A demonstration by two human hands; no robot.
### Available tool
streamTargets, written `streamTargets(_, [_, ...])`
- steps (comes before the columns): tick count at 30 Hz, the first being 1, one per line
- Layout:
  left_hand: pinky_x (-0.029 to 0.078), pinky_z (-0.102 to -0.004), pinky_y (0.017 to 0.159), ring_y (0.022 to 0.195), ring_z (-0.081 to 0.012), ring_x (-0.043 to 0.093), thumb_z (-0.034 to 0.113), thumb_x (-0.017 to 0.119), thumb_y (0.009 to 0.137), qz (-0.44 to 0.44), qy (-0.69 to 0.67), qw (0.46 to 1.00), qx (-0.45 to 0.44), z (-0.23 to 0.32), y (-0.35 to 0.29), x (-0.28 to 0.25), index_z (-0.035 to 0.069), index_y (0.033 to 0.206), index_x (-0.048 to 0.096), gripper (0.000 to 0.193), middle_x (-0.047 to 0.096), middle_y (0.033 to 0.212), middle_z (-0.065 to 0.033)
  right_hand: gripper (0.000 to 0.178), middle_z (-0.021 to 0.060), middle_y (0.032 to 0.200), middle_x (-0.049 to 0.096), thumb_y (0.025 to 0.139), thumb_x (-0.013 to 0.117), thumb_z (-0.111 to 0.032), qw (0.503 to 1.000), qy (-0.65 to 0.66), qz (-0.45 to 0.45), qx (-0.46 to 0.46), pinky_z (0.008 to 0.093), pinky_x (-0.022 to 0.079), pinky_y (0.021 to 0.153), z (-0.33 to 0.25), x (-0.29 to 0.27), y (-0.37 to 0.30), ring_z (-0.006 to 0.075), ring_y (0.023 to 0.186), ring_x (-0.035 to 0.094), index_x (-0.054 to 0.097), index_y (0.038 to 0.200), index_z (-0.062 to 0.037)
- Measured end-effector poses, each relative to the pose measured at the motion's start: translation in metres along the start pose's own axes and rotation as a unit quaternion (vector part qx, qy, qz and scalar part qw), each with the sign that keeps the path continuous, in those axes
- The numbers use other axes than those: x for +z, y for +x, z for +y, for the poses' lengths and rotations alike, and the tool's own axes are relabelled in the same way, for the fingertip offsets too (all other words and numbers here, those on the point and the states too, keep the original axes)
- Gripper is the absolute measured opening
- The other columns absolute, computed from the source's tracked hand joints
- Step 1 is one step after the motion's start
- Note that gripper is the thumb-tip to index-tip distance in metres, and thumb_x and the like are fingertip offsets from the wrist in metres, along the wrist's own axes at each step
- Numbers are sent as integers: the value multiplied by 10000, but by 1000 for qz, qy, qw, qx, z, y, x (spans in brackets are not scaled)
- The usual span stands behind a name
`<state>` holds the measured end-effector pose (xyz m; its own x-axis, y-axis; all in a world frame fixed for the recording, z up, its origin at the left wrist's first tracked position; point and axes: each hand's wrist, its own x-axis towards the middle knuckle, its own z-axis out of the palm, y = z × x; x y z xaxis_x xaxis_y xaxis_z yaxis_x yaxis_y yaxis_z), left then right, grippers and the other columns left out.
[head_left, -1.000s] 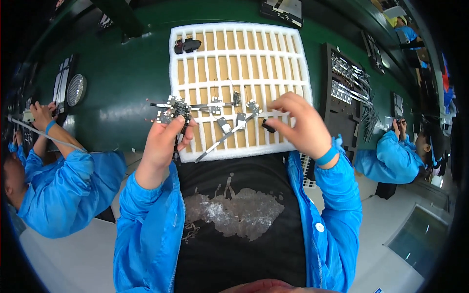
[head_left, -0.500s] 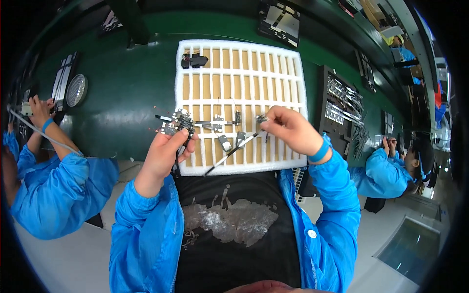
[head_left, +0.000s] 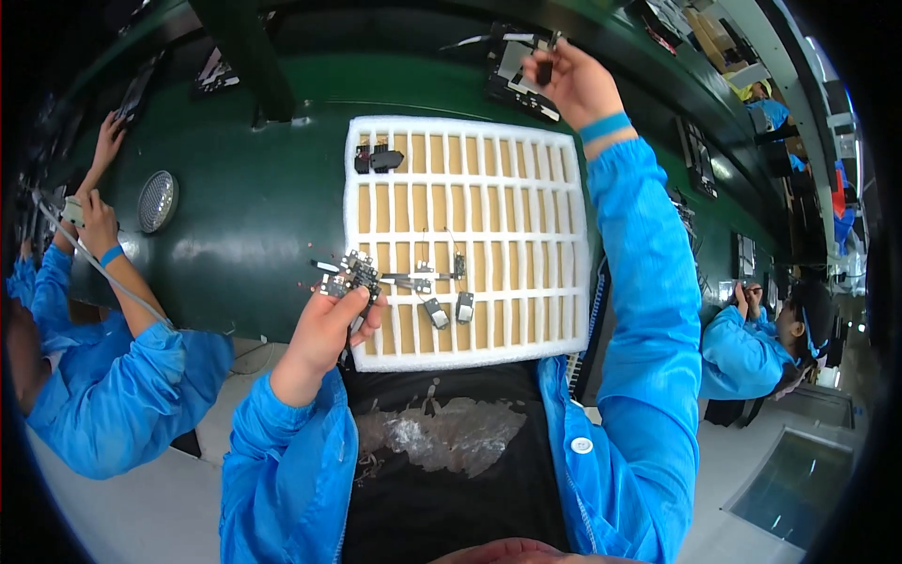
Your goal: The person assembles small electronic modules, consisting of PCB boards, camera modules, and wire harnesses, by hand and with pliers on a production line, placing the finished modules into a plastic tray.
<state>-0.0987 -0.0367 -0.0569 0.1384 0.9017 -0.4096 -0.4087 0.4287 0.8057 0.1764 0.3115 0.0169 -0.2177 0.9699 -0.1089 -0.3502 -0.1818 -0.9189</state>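
My left hand [head_left: 335, 324] is closed around a cluster of small circuit boards [head_left: 360, 273] with short flat strips sticking out, over the left edge of a white foam tray [head_left: 489, 361]. My right hand [head_left: 581, 86] is stretched far forward, beyond the tray, pinching a small circuit board [head_left: 556, 40]. A thin black-and-white strip [head_left: 473, 41] appears to trail left from it. Directly under those fingers lies a dark flat device [head_left: 515, 83] with a silvery panel. Loose small modules [head_left: 465, 307] rest on the tray's near half, and black parts [head_left: 383, 161] sit in its far left corner.
A round metal lamp-like disc [head_left: 158, 201] stands on the green table [head_left: 235, 179] to the left. Co-workers in blue sleeves [head_left: 141, 404] work at both sides. More flat devices [head_left: 697, 155] lie along the far right. A dark post [head_left: 235, 56] rises at the back left.
My right hand has moved from above the tray far forward to the dark device, carrying the small circuit board and strip. My left hand keeps its cluster. The whole view has shifted slightly.
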Motion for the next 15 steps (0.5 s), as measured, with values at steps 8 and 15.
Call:
streamTargets(8, [382, -237, 468, 606, -120, 534, 161, 463, 1000, 1, 28, 1000, -11, 12, 1, 10, -10, 998, 605, 222, 600, 746, -76, 315, 267, 1221, 573, 999, 426, -122, 945, 158, 285, 10, 554, 437, 1042, 60, -69, 102, 440, 1147, 560, 466, 1263, 43])
streamTargets(15, [371, -231, 464, 603, -121, 531, 148, 444, 1008, 12, 31, 999, -5, 7, -1, 9, -28, 1013, 591, 229, 599, 744, -82, 458, 265, 1318, 481, 957, 528, -136, 961, 87, 230, 127, 509, 436, 1063, 53, -36, 66, 410, 1212, 509, 413, 1353, 65])
